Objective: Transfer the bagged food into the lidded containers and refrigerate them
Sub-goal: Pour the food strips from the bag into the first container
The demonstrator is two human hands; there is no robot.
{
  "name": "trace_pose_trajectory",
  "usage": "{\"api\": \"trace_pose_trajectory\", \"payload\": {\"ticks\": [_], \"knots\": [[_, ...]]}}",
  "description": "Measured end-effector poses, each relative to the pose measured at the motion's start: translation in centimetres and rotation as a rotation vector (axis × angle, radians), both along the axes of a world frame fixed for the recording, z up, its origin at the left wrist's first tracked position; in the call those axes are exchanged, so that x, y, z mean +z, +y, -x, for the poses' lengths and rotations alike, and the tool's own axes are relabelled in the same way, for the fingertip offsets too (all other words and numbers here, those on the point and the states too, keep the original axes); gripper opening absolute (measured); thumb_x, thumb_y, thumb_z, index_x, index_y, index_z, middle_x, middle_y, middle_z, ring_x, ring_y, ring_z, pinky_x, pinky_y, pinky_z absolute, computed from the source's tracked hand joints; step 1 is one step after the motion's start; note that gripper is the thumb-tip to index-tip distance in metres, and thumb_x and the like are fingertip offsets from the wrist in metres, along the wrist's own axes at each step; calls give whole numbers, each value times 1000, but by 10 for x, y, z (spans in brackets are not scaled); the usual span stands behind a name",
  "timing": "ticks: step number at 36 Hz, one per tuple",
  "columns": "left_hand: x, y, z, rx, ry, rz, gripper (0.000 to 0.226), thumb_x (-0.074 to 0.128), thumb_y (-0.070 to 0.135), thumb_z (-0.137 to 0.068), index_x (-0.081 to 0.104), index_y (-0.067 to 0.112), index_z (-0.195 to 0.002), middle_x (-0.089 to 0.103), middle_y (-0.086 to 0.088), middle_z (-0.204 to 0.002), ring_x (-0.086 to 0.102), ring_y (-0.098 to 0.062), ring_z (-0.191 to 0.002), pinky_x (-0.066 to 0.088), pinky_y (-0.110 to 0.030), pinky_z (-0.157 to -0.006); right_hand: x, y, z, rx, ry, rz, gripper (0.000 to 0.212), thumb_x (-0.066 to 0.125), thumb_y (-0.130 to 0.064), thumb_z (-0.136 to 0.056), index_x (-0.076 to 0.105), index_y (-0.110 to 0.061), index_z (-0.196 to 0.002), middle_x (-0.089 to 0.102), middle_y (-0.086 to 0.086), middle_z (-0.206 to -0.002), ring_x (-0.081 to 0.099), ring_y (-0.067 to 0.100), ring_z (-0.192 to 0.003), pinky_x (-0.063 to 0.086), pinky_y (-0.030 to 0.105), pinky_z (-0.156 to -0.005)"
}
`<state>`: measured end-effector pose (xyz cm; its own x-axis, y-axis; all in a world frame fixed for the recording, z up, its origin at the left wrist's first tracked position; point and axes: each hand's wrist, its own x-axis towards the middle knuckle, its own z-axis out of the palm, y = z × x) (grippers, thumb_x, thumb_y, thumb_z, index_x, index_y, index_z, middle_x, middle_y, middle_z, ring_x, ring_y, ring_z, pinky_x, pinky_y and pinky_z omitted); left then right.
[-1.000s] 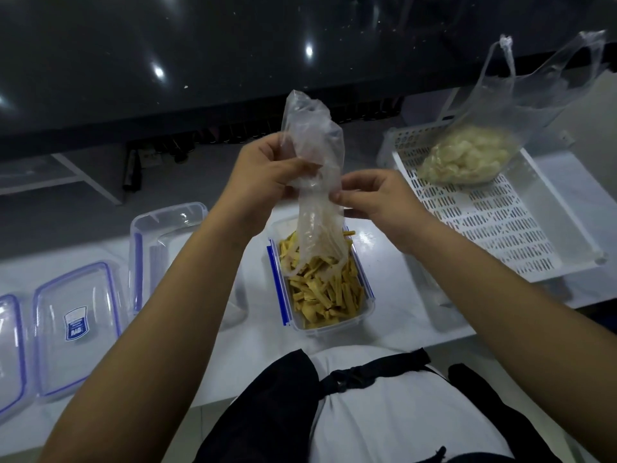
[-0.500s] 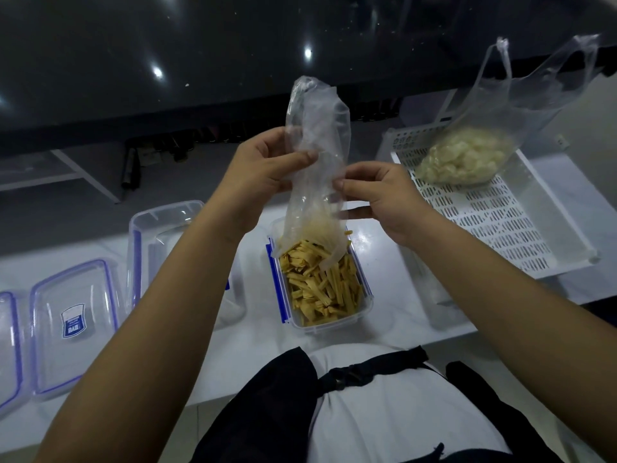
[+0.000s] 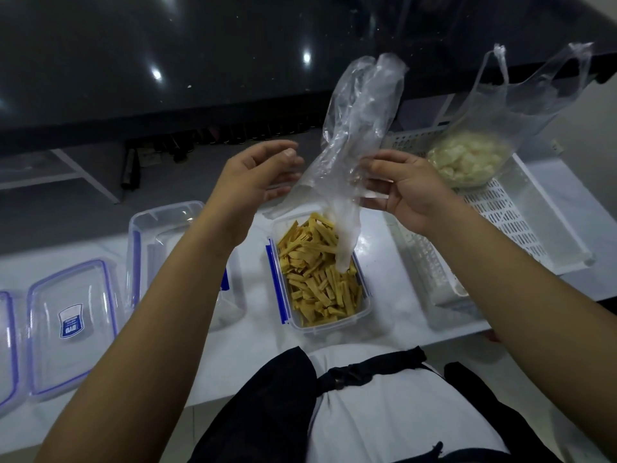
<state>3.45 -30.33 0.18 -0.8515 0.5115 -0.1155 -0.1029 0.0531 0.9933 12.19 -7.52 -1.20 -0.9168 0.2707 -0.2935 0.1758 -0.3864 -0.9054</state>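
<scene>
Centre frame: right hand (image 3: 405, 192) pinching emptied clear bag (image 3: 359, 128) over container (image 3: 320, 272) of yellow strips; left hand (image 3: 257, 182) relaxed, fingers apart, holding nothing.

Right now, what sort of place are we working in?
Probably a home kitchen: a white countertop, clear plastic lidded container of yellow food strips, and a white slotted plastic tray under a dark glossy wall.

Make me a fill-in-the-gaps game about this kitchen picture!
1. The yellow strips lie in a clear ____ with blue clips.
2. The emptied bag is pinched by the ____ hand.
3. The full bag of pale pieces sits in the white ____.
4. The left hand is ____, holding nothing.

Missing words: container; right; tray; open
</scene>
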Motion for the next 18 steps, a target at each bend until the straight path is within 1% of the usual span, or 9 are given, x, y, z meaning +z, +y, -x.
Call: {"api": "trace_pose_trajectory", "payload": {"ticks": [3, 5, 7, 10, 11, 15, 18], "knots": [[-11, -5, -4, 20, -16, -2, 22, 62, 25, -99, 70, 21, -119, 76, -3, -111, 71, -21, -107, 57, -30, -91, 2, -1, -4, -39, 14, 3, 9, 66, -2, -90, 73, -9, -92, 75, 8, -87, 73, 25, -82, 61, 42, -65], [-17, -9, -6, 55, -27, -9, 21, 63, 25, -98, 71, 21, -117, 77, -2, -109, 72, -20, -105, 57, -26, -87, 5, -1, -7, -75, 50, -31, 10, 66, -2, -90, 72, -8, -95, 76, 8, -89, 74, 25, -84, 61, 42, -65], [-24, -14, -8, 95, -27, -5, 18, 63, 25, -98, 72, 22, -114, 77, -1, -108, 72, -19, -104, 57, -27, -86, 8, -2, -10, -96, 76, -151, 10, 67, -2, -90, 73, -10, -91, 76, 7, -87, 74, 23, -81, 62, 43, -66], [-32, -20, -10, 152, -21, 12, 15, 64, 23, -98, 73, 26, -110, 77, 0, -108, 72, -19, -105, 56, -32, -91, 6, -7, -15, -86, 77, -412, 11, 70, -2, -89, 73, -12, -86, 74, 9, -86, 71, 22, -80, 63, 45, -71], [-35, -21, -11, 167, -22, 17, 15, 64, 23, -97, 73, 26, -110, 77, -1, -109, 71, -19, -106, 56, -33, -92, 6, -9, -16, -90, 73, -443, 12, 71, -2, -88, 74, -13, -84, 73, 9, -86, 71, 22, -80, 63, 46, -72], [-40, -26, -13, 180, -39, 23, 16, 65, 25, -96, 73, 28, -110, 76, -1, -111, 71, -18, -107, 56, -34, -92, 9, -6, -21, -174, 93, -434, 18, 74, -2, -86, 77, -18, -78, 74, 5, -81, 71, 20, -77, 63, 44, -68], [-43, -25, -17, 171, -55, 32, 17, 65, 21, -97, 73, 25, -111, 76, -3, -110, 71, -19, -106, 56, -35, -92, 9, -5, -24, -150, 38, -445, 8, 74, -2, -86, 76, -10, -86, 72, 8, -83, 70, 19, -76, 63, 48, -70]]}}
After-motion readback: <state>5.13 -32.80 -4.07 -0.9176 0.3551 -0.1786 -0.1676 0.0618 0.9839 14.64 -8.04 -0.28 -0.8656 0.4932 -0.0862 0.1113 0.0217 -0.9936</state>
